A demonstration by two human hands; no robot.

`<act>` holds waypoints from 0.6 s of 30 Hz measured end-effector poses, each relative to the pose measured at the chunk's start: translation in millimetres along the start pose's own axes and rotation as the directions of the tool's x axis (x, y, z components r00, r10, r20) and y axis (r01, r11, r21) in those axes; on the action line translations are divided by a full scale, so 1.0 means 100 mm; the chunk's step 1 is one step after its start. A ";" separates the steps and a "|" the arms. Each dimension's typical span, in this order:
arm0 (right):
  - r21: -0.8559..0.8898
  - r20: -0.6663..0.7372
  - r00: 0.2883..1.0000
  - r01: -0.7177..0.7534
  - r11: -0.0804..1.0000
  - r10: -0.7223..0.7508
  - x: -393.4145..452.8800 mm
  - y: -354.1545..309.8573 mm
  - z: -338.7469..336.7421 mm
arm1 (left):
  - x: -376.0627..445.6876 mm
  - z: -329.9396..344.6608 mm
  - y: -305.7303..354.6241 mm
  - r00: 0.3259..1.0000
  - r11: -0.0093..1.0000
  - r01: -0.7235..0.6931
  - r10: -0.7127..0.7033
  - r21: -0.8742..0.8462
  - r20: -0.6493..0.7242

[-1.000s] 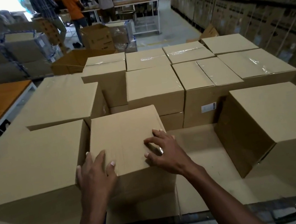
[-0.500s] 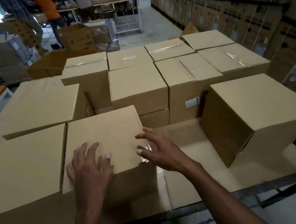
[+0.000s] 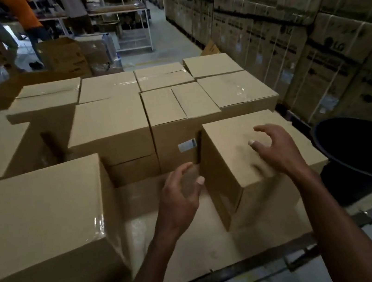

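A plain brown cardboard box (image 3: 234,147) stands alone at the right front of a stack of sealed boxes. My left hand (image 3: 179,198) hovers beside the box's left face with loosely curved fingers and holds nothing. Above the box's top hangs my right hand (image 3: 276,148), fingers spread and bent, also holding nothing. The taped box (image 3: 42,212) that both hands rested on a moment ago sits at the left front.
Several sealed boxes (image 3: 114,123) fill the rows behind. A flat cardboard layer (image 3: 197,248) lies under my arms. A dark round bin (image 3: 366,148) stands at the right. Printed cartons (image 3: 282,18) wall the right side. People (image 3: 27,22) work at the far left.
Both hands left the top of the left front box and swung right to the lone box. The view turned right with them.
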State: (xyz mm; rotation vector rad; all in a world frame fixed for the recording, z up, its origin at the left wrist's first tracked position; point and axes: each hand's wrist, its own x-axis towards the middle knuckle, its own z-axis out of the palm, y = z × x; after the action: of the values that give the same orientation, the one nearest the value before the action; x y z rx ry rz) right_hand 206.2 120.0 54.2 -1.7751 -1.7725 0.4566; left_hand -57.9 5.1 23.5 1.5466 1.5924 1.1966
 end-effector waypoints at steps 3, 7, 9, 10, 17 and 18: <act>-0.105 0.063 0.994 -0.087 0.991 0.094 0.32 0.55 -0.18 | 0.21 0.53 0.21 0.984 0.983 0.169 -0.165 -0.066 0.069; -0.188 0.124 0.983 -0.108 0.976 0.132 0.54 0.87 -0.19 | 0.40 0.99 0.36 0.937 0.937 0.339 -0.327 -0.088 0.125; -0.163 0.141 0.977 -0.134 0.977 0.158 0.57 0.87 -0.22 | 0.40 1.12 0.38 0.923 0.921 0.374 -0.359 -0.107 0.138; -0.139 0.151 0.973 -0.153 0.978 0.173 0.59 0.87 -0.24 | 0.38 1.18 0.37 0.930 0.928 0.359 -0.346 -0.103 0.126; 0.044 0.281 0.958 -0.062 0.997 0.047 0.50 0.62 -0.21 | 0.20 0.94 0.34 0.939 0.944 0.331 -0.326 0.023 -0.106; 0.062 0.292 0.956 -0.035 0.997 0.016 0.45 0.53 -0.16 | 0.16 0.83 0.31 0.930 0.936 0.349 -0.342 0.032 -0.133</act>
State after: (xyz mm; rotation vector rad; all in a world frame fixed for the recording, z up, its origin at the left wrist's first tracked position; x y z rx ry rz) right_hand 260.6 164.2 41.4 -1.7567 -1.9073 0.8157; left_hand 27.2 33.1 20.2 1.1735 1.9011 1.0755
